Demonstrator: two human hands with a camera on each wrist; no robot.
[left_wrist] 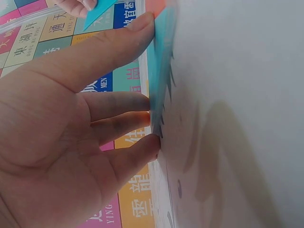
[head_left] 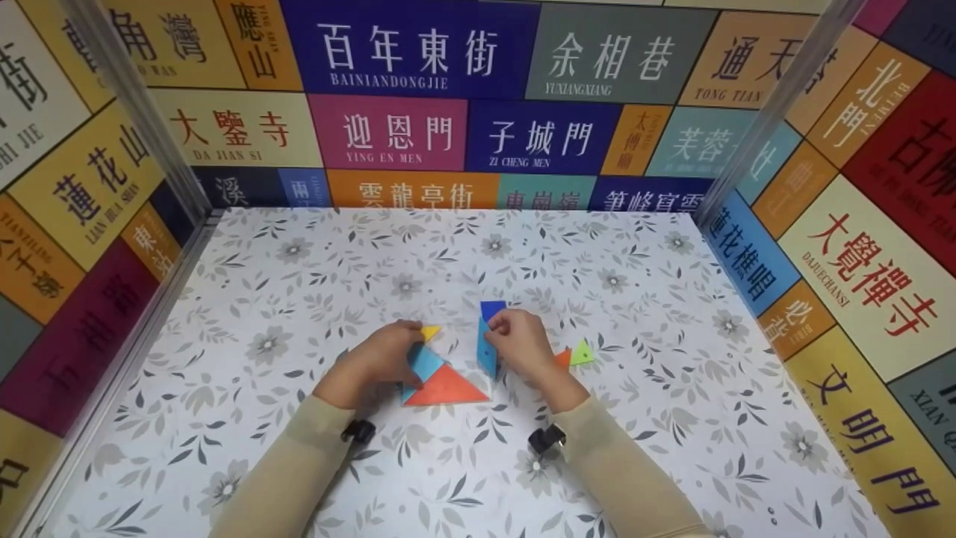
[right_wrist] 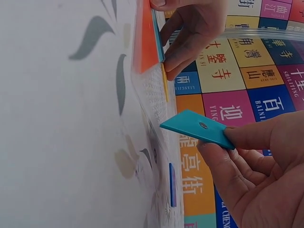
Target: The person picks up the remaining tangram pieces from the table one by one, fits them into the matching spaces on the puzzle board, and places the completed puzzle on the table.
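Note:
My right hand (head_left: 523, 344) pinches a blue parallelogram tangram piece (head_left: 485, 353) between thumb and fingers. In the right wrist view that parallelogram (right_wrist: 197, 126) is tilted above the tabletop, a small dark oval on its face. To its left, my left hand (head_left: 373, 355) rests on a group of flat tangram pieces, fingers spread. This group has a large orange-red triangle (head_left: 448, 387), a light blue piece (head_left: 428, 362) and a yellow piece (head_left: 431, 332), partly hidden by the hand. The left wrist view has the thumb touching a light blue piece (left_wrist: 163, 40), with fingertips along its far side.
A dark blue tangram piece (head_left: 492, 308) lies just beyond the right hand. Right of that hand are a green triangle (head_left: 582, 353) and a partly hidden orange piece (head_left: 563, 359). The table (head_left: 597, 246) has a leaf-patterned cover, with sign-printed panels (head_left: 403, 52) around it.

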